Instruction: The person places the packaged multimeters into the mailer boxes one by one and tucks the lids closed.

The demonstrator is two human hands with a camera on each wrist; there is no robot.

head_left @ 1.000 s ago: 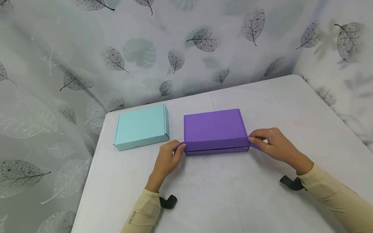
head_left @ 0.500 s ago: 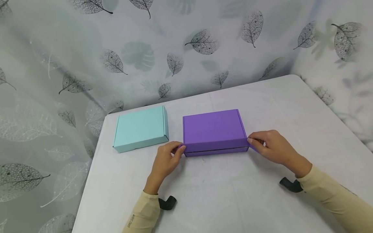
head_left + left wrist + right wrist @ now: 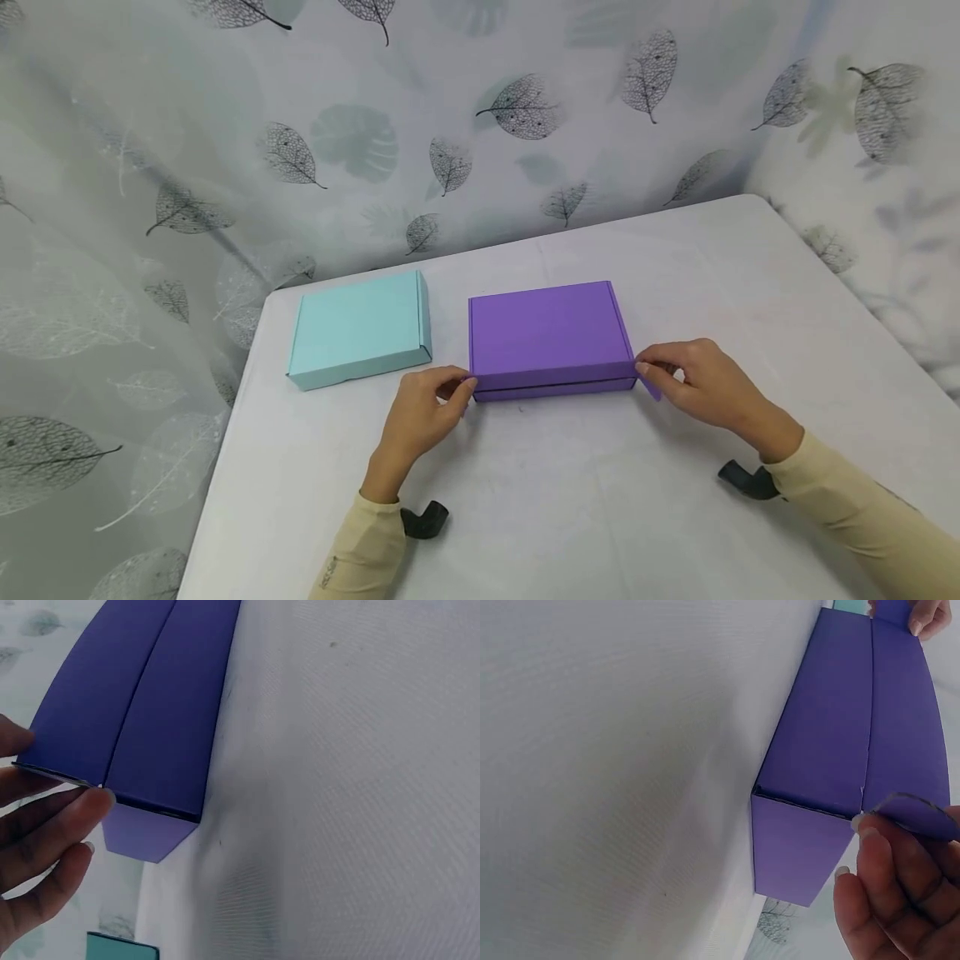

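A purple cardboard box (image 3: 551,329) lies flat on the table, its lid lowered and a thin dark gap running along the front. My left hand (image 3: 422,412) pinches the lid's front left corner, where a small side flap sticks out beneath the fingers. At the opposite front corner, my right hand (image 3: 697,385) pinches the right side flap (image 3: 651,389). The right wrist view shows that flap's curved edge (image 3: 915,796) between thumb and fingers. In the left wrist view, the lid's front panel (image 3: 97,697) stands just above the box's front wall (image 3: 169,742).
A closed mint-green box (image 3: 360,325) lies left of the purple one. White cloth covers the table (image 3: 540,500). Leaf-patterned curtains (image 3: 465,125) hang behind and to the left. Black curved pieces (image 3: 425,520) show beside both wrists.
Both side flaps have turned from sticking outward to pointing more downward and toward me. The front gap looks narrower. Both hands keep their pinch at the same corners.
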